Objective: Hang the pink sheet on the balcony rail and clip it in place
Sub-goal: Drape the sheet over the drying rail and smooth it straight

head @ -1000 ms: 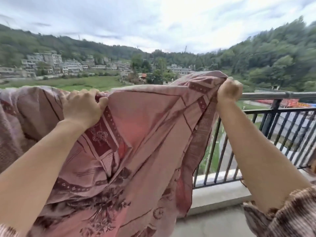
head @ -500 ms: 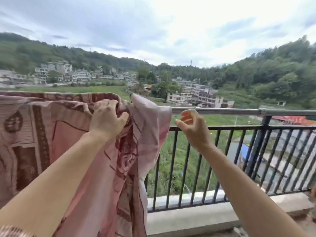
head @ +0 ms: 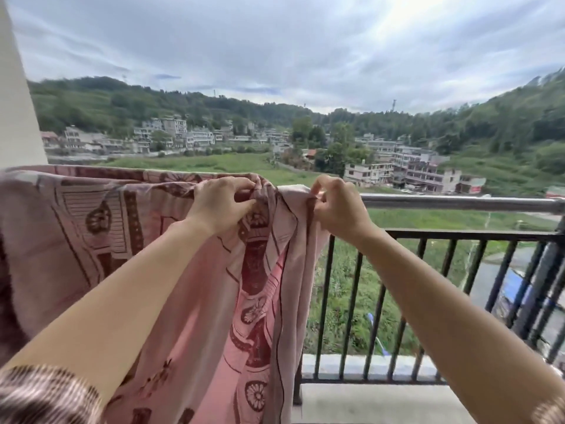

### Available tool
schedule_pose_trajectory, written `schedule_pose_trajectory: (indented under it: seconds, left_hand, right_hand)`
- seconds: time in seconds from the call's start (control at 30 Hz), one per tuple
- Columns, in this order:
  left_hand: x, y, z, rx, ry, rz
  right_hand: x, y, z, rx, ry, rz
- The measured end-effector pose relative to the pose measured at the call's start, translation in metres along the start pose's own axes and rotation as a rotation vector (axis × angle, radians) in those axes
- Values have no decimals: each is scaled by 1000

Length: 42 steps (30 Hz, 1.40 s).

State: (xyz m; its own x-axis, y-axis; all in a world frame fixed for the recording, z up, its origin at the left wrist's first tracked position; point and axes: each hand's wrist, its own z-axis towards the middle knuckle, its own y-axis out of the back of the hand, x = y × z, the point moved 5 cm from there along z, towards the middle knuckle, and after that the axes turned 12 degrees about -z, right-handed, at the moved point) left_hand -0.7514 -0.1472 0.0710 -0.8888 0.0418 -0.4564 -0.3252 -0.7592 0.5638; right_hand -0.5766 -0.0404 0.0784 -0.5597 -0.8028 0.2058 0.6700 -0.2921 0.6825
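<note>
At your elbows: brown-and-cream patterned sleeves (head: pixel 46 396) are showing at the bottom corners, and both your bare forearms are reaching forward and up towards the rail.
At your left hand: your left hand (head: pixel 218 206) is curling its fingers round a bunched fold of the pink sheet (head: pixel 183 301), with thumb and fingertips pinching the cloth right at the top of the rail.
At your right hand: your right hand (head: pixel 339 206) is pinching the sheet's right-hand edge, just beside the left hand, with its fingers curled in and the back of the hand facing you.
Sheet: it is hanging draped over the balcony rail (head: pixel 458 202). It is spreading along the rail to the left edge of view and falling on your side in long folds printed with dark red flowers and borders. Its right edge is ending under your right hand.
Rail: the round metal top bar is running on to the right of your hands, with dark railing bars (head: pixel 458 235) standing beneath it on a grey concrete kerb (head: pixel 367 367).
Left edge: a white pillar (head: pixel 15 102) is rising out of view.
Beyond: a green field (head: pixel 214 162) is lying below, pale multi-storey buildings (head: pixel 412 175) are standing past it, and wooded hills (head: pixel 489 127) are rising under a cloudy sky (head: pixel 275 41).
</note>
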Motion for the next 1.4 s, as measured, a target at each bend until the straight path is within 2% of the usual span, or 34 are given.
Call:
schedule_pose_trajectory:
  seconds: [0.07,0.17,0.3,0.37,0.43,0.47,0.5,0.57,0.63,0.67,0.7,0.73,0.83,0.93,1.0,1.1,1.27,1.4]
  left_hand:
    - [0,6,1,-33,8,-177]
    - [1,23,11,-194,49,-208]
    - [0,72,44,-542,105,-191]
    - [5,92,69,-633,224,-239]
    - [6,100,99,-650,235,-238]
    - [3,96,112,-583,207,-253]
    - [3,84,125,-443,184,-279]
    - [9,42,135,25,249,-160]
    - [22,-1,107,532,424,58]
    - [28,-16,90,704,510,104]
    - [29,-24,75,798,565,120]
    - [30,-26,69,802,549,133]
    - [22,-19,75,570,353,167]
    - [7,-14,64,346,201,146]
    - [0,-16,48,215,102,218]
    - [-9,-7,23,-26,-6,233]
    - [9,43,-19,-259,5,187]
    - [43,98,-56,-319,63,233]
  right_hand:
    - [-17,5,14,10,-140,198]
    - [-39,17,40,-95,-368,419]
    - [-43,48,75,-388,-519,336]
    - [-38,59,97,-509,-430,295]
    - [-27,61,121,-558,-205,238]
    - [-24,56,132,-504,-120,193]
    - [-24,46,143,-365,-88,135]
    - [-33,6,153,156,-120,-39]
    - [-40,-27,127,682,-166,-206]
    - [-41,-34,111,826,-184,-204]
    - [-42,-37,101,844,-185,-147]
    - [-42,-35,95,783,-172,-78]
    - [-38,-21,79,550,-119,71]
    - [-26,-12,58,407,-21,-22]
    - [-16,-9,44,279,26,-86]
    - [6,-5,26,144,103,-96]
    - [68,-15,7,31,278,-112]
    - [131,-37,-2,89,344,-29]
